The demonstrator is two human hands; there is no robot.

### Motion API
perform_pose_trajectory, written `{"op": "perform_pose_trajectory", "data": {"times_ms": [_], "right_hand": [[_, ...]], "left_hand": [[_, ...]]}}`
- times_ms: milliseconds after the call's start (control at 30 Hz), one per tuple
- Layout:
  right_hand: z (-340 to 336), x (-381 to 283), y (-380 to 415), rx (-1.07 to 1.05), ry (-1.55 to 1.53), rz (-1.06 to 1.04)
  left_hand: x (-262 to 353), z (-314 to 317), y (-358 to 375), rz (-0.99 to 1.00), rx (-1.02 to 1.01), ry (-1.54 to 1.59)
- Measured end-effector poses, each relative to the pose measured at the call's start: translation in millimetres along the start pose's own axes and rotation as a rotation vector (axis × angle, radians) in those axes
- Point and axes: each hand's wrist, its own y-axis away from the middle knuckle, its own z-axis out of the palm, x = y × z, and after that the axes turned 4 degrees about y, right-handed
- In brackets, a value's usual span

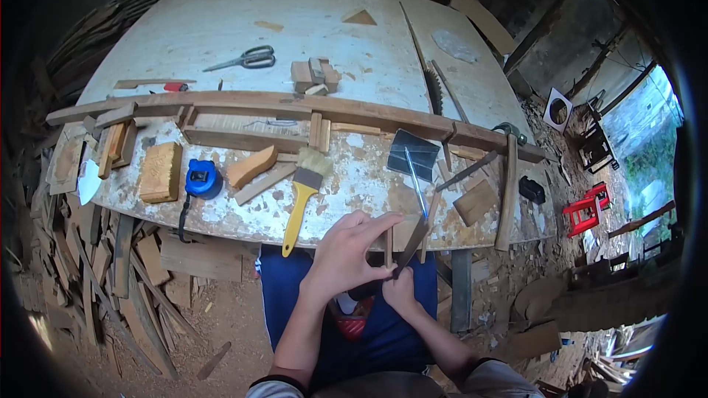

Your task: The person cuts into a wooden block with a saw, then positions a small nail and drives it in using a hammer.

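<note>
My left hand [346,247] pinches a small thin wooden piece [389,248] upright between thumb and fingers, just off the bench's front edge. My right hand [399,291] is closed round the lower end of a flat, dark-bladed tool [413,242], which slants up and right close beside the wood. The fingers hide its handle. Beyond the blade's upper end, a slim silver-blue rod [416,183] lies across a dark square sheet [413,155]. A yellow-handled paintbrush [301,210] lies left of my left hand.
The worn bench [339,210] carries a blue tape measure [203,178], a wood block [161,172], a hammer [508,191] and a long wooden rail [258,101]. Farther back lie scissors [254,57] and a saw blade [434,90]. Scrap wood [122,287] piles at left; a red stool [586,210] stands right.
</note>
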Motion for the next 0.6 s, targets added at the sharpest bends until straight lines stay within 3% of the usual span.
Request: {"op": "perform_pose_trajectory", "data": {"times_ms": [67, 167, 200, 300, 400, 500, 600], "right_hand": [[-22, -44, -9, 0.004, -0.005, 0.047], [0, -2, 0, 0.019, -0.040, 0.048], [1, -8, -1, 0.007, 0.016, -0.057], [-17, -29, -4, -0.010, -0.052, 0.092], [-8, -18, -2, 0.062, -0.039, 0.037], [11, 12, 22, -0.003, -0.045, 0.050], [-13, -31, 1, -0.004, -0.072, 0.084]], "left_hand": [[-3, 2, 1, 0.058, -0.006, 0.019], [1, -1, 2, -0.022, -0.039, 0.014], [2, -1, 3, -0.013, -0.036, 0.010], [0, 2, 3, 0.002, -0.012, 0.007], [-3, 2, 2, 0.025, -0.021, 0.016], [3, -1, 2, -0.019, -0.032, 0.003], [-4, 2, 0, 0.098, 0.025, 0.021]]}}
